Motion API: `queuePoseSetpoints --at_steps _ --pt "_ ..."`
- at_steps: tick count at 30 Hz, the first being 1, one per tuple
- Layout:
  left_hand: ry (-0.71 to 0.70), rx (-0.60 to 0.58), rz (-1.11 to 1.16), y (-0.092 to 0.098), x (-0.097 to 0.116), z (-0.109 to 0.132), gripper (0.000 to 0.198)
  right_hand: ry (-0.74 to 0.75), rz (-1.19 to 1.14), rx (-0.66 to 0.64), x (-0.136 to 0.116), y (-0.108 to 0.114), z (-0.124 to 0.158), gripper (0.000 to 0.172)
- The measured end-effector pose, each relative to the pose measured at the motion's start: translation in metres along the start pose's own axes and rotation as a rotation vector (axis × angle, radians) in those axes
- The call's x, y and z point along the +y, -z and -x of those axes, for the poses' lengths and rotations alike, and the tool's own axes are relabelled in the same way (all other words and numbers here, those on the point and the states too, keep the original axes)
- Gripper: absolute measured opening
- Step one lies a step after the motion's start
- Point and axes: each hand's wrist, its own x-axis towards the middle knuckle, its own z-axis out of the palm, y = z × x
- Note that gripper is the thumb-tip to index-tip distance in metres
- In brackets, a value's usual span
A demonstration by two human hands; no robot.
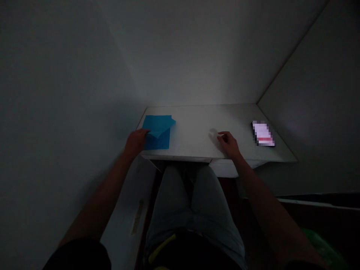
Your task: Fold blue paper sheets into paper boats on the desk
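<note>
Blue paper (159,129) is pinched in the left hand (135,143); the right hand (230,145), narrowly parted, hovers above the table (194,138).

Widest lane is the bare desktop (194,135) between blue paper (159,125) and right hand (230,145), running front edge to back wall (194,56); paper's corner juts into it; narrower gap between right hand and lit phone (263,134); left side tight, left hand (135,143) at the paper, left wall (84,75) close beside; right wall (315,101) bounds the phone side.
</note>
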Motion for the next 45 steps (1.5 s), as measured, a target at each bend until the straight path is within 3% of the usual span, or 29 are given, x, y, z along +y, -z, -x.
queuePoseSetpoints --at_steps 5,8,10,12,14,17,20,22,24,25,28,30,32,36,40,45 --pt "-0.322 0.066 -0.049 0.071 0.046 -0.027 0.038 0.193 0.050 0.024 -0.024 -0.001 0.001 0.057" --pt "-0.462 0.047 -0.001 0.106 0.081 -0.044 0.036 0.418 0.157 0.040 -0.069 0.006 -0.004 0.070" --pt "-0.567 0.003 0.051 0.124 0.105 -0.054 0.037 0.518 0.203 -0.021 -0.106 0.013 -0.011 0.090" --pt "-0.650 -0.043 0.113 0.137 0.129 -0.063 0.038 0.565 0.163 -0.107 -0.138 0.020 -0.021 0.099" --pt "-0.706 -0.074 0.177 0.145 0.149 -0.072 0.039 0.579 0.036 -0.228 -0.159 0.027 -0.031 0.088" --pt "-0.717 -0.051 0.283 0.143 0.161 -0.090 0.038 0.495 -0.153 -0.397 -0.168 0.034 -0.039 0.049" --pt "-0.573 0.136 0.474 0.116 0.152 -0.111 0.050 0.312 -0.302 -0.358 -0.157 0.039 -0.035 0.041" --pt "-0.411 0.268 0.672 0.080 0.143 -0.118 0.071 0.218 -0.360 -0.251 -0.143 0.039 -0.031 0.044" --pt "-0.198 0.286 0.883 0.034 0.139 -0.113 0.086 0.142 -0.383 -0.151 -0.125 0.036 -0.028 0.047" --pt "-0.061 0.230 0.984 0.009 0.140 -0.106 0.087 0.101 -0.392 -0.105 -0.115 0.034 -0.027 0.048" --pt "0.246 -0.143 1.258 -0.060 0.154 -0.074 0.083 -0.028 -0.418 -0.055 -0.083 0.025 -0.024 0.054" --pt "0.253 -0.262 1.385 -0.094 0.164 -0.055 0.075 -0.095 -0.423 -0.070 -0.061 0.019 -0.020 0.057" --pt "0.210 -0.256 1.420 -0.118 0.171 -0.046 0.066 -0.145 -0.426 -0.087 -0.041 0.015 -0.016 0.058" --pt "0.183 -0.134 1.376 -0.141 0.169 -0.050 0.057 -0.165 -0.428 -0.136 -0.015 0.015 -0.008 0.052" --pt "0.088 -0.128 1.400 -0.145 0.158 -0.053 0.050 -0.127 -0.462 -0.191 -0.008 0.018 -0.003 0.049" --pt "0.100 -0.109 1.381 -0.146 0.152 -0.049 0.040 -0.084 -0.466 -0.260 -0.008 0.019 -0.001 0.056"
